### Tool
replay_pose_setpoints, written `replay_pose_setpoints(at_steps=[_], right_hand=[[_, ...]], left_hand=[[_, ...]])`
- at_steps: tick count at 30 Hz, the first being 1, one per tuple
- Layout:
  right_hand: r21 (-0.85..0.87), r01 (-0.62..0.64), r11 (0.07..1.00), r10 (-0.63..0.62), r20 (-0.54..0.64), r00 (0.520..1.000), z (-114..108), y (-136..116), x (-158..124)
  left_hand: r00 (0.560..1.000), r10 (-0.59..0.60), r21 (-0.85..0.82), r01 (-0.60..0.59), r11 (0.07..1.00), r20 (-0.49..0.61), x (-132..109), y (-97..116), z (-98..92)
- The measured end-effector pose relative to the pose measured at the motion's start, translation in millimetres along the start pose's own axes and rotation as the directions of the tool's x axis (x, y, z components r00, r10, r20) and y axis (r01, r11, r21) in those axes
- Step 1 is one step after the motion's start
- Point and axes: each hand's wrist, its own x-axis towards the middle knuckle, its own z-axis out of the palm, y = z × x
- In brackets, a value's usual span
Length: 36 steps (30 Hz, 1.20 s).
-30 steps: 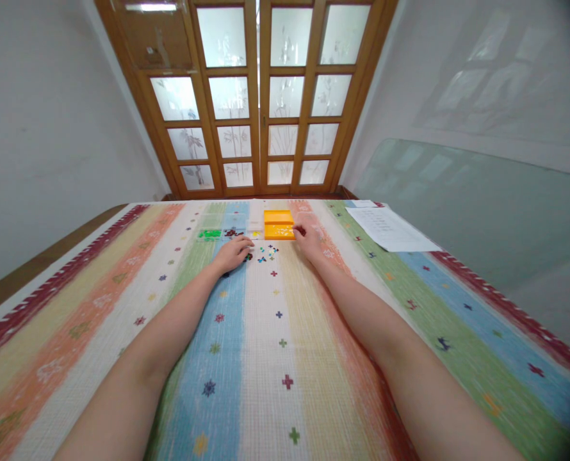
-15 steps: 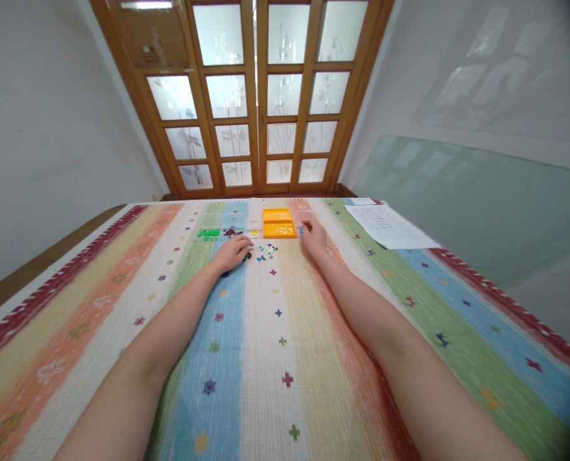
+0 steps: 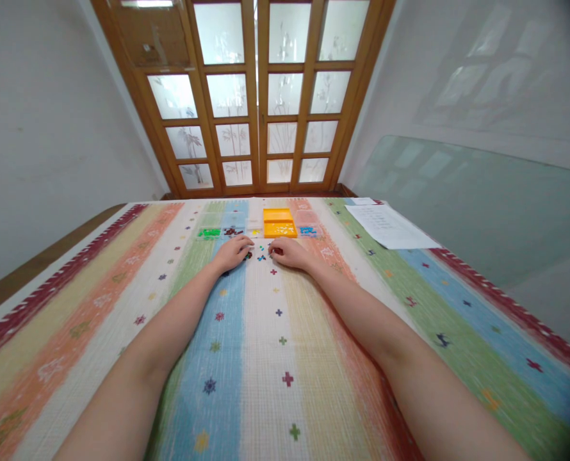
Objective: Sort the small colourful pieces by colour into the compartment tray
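A loose pile of small coloured pieces (image 3: 261, 258) lies on the tablecloth between my two hands. My left hand (image 3: 234, 252) rests at the pile's left side, palm down, fingers stretched loosely beside dark pieces (image 3: 249, 255). On the right, my right hand (image 3: 289, 251) bends over the pile with its fingertips pressed together; anything between them is too small to make out. Just beyond stand an open yellow box (image 3: 280, 214) with white pieces (image 3: 282, 228) and clear boxes with green pieces (image 3: 210, 232), dark red pieces (image 3: 233, 232), yellow pieces (image 3: 255, 232) and blue pieces (image 3: 308, 231).
A striped tablecloth (image 3: 266, 333) covers the table. Written paper sheets (image 3: 388, 225) lie at the back right. A glass panel (image 3: 458, 192) leans along the right wall, and wooden doors with glass panes (image 3: 256, 128) stand behind the table.
My right hand has moved left and nearer, from the clear box of blue pieces to the loose pile, uncovering that box. My left hand has stayed in place.
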Motion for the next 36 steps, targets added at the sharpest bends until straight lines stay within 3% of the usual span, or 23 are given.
replay_pose_setpoints(at_steps=[8,13,16,21,28,32,36], right_hand=[[0.033,0.039,0.999,-0.041,0.055,0.998,-1.2,0.4,-0.5],[0.122,-0.059,0.991,0.066,-0.051,0.996,5.1,0.2,-0.6],[0.222,-0.173,0.960,0.214,-0.174,0.961,4.8,5.0,-0.2],[0.348,-0.291,0.891,0.403,-0.313,0.860,-0.2,20.9,0.7],[0.570,-0.322,0.756,0.580,-0.356,0.733,6.3,43.8,4.4],[0.714,-0.251,0.654,0.611,-0.302,0.732,10.5,49.3,6.4],[0.756,-0.226,0.615,0.600,-0.262,0.756,11.4,49.2,6.0]], left_hand=[[1.000,-0.005,0.000,0.005,1.000,0.007,0.0,0.7,-0.6],[1.000,-0.022,-0.005,0.022,1.000,0.012,0.0,3.1,-2.2],[1.000,-0.026,-0.007,0.026,1.000,0.013,-0.1,3.8,-2.7],[0.998,-0.026,0.025,0.025,0.999,0.049,0.7,2.8,-2.4],[0.997,-0.015,0.047,0.012,0.999,0.070,1.0,0.0,-1.1],[0.998,-0.018,0.045,0.015,0.999,0.067,1.1,0.4,-1.0],[0.997,-0.020,0.036,0.017,0.999,0.075,1.8,2.5,-2.3]])
